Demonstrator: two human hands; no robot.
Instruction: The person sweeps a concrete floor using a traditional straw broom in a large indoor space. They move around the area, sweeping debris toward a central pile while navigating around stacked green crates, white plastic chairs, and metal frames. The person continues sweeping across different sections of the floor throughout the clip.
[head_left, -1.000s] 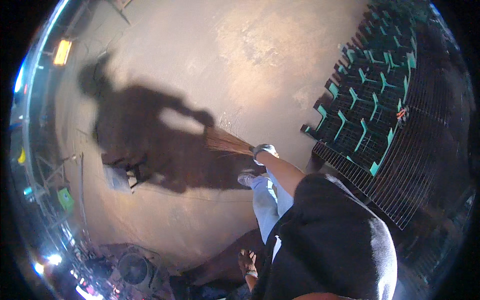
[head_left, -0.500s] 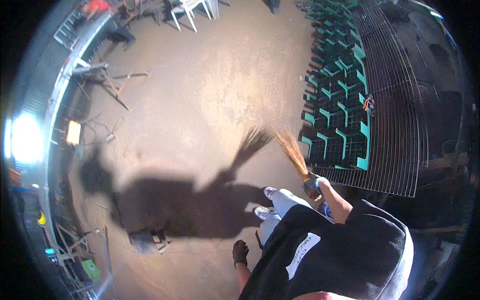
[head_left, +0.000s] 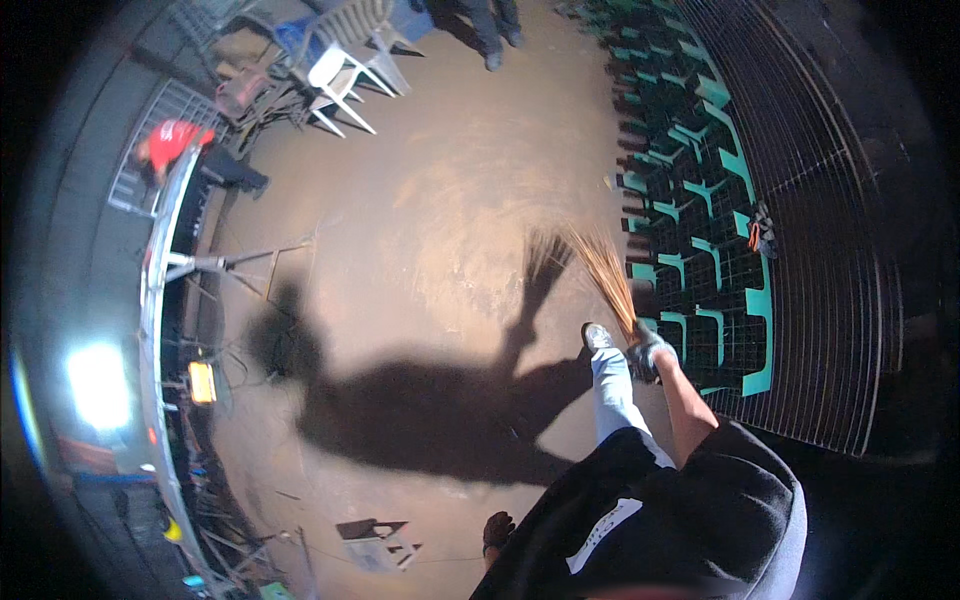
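My right hand (head_left: 650, 356), in a grey glove, is wrapped around the bound end of a stick broom (head_left: 608, 275). The broom's thin brown bristles fan up and away from the fist, pointing toward the far side. Whether the tips touch the concrete floor (head_left: 440, 190) I cannot tell. My left hand (head_left: 497, 530), in a dark glove, hangs low beside my body with its fingers curled in; nothing shows in it. One shoe (head_left: 597, 337) is planted forward below the broom hand. A shadow of my body and the broom stretches over the floor to the left.
Rows of green-edged frames (head_left: 690, 230) and a metal grating (head_left: 815, 230) line the right. White plastic chairs (head_left: 345, 85) stand at the far left. A person in red (head_left: 175, 145) bends by a long table (head_left: 160, 290); another person's legs (head_left: 487, 35) show far off. A bright lamp (head_left: 98, 385) glares left.
One foot has stepped forward, and the view has shifted. My right hand still grips the broom, now held more upright in the picture. My left hand has dropped closer to the lower edge.
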